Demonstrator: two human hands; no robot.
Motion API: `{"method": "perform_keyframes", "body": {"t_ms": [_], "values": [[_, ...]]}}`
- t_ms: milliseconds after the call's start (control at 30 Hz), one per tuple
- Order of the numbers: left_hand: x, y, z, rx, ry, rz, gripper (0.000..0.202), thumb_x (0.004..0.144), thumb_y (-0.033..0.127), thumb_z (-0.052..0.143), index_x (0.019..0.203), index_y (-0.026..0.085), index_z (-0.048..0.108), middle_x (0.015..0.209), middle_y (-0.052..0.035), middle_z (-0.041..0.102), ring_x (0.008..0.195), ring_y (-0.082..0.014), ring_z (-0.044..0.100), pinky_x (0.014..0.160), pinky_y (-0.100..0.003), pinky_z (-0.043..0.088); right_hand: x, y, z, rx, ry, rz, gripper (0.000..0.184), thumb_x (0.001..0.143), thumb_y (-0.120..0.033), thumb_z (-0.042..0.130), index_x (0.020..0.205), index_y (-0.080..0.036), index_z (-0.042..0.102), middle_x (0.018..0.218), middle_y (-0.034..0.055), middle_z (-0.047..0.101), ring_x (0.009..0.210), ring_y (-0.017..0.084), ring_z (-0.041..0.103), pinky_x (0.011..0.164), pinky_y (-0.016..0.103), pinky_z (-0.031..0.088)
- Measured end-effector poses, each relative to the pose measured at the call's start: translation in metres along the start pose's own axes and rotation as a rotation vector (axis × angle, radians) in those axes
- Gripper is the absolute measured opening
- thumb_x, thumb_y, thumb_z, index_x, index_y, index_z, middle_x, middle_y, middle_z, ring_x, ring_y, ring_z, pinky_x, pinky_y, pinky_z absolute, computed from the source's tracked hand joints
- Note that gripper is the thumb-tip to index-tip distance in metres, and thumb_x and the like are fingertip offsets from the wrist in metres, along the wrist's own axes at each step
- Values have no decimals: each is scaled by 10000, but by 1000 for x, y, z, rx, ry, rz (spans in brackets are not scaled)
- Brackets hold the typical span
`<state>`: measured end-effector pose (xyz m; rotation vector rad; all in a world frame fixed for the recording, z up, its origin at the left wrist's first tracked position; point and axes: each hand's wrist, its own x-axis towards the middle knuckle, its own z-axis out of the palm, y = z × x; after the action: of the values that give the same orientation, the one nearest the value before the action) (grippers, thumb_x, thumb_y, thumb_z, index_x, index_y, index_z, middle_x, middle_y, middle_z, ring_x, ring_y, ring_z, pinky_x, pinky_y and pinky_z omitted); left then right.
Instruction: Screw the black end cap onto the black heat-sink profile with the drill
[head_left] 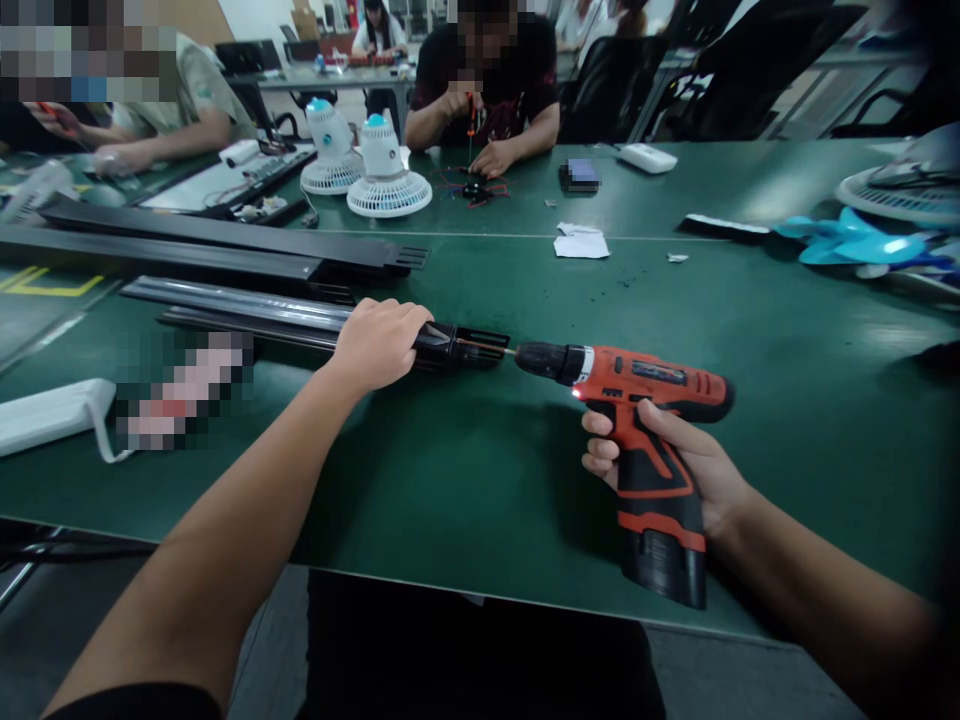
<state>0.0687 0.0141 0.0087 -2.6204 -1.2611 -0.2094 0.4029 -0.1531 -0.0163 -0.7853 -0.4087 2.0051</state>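
Note:
My right hand (697, 450) is wrapped round the grip of a red and black cordless drill (637, 375), whose small light glows below the chuck. Its long bit points left, into the slotted end of a long black plastic housing (300, 318). Whether the bit's tip touches a screw inside is hidden. My left hand (382, 343) grips that housing from above near its right end, fingers closed over it. The housing lies on the green table (420, 480), its left part glossy.
More long black panels (187, 250) lie behind the housing. Two white fan bases (388, 170) stand farther back. A white device (52, 415) is at left, blue fan blades (847, 238) at right. Across the table a person holds a screwdriver (471, 118) over wired parts.

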Motion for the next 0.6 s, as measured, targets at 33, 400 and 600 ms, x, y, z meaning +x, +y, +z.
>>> {"method": "perform_keyframes", "body": {"t_ms": [33, 400, 600], "values": [[0, 0, 0, 1, 2, 1, 388, 841, 133, 536, 1204, 216, 642, 1062, -89, 746, 1005, -294, 662, 871, -415, 413, 0, 0, 1, 6, 7, 0, 262, 811, -332, 879, 943, -181, 711, 891, 10, 686, 742, 126, 698, 760, 211, 649], [0, -1, 0, 7, -1, 0, 379, 841, 161, 551, 1203, 216, 648, 1075, -90, 751, 1000, -289, 660, 872, -415, 427, -4, -3, -1, -18, 11, 77, 396, 763, -423, 907, 1006, -154, 750, 694, 18, 635, 674, 140, 644, 586, 187, 588], [-1, -1, -1, 33, -17, 0, 414, 844, 157, 545, 1245, 207, 633, 1101, -91, 750, 1029, -291, 671, 879, -410, 429, -6, -3, 1, 23, 90, 66, 469, 710, -412, 929, 1053, -145, 752, 551, -49, 487, 554, 99, 495, 485, 156, 496]]}}
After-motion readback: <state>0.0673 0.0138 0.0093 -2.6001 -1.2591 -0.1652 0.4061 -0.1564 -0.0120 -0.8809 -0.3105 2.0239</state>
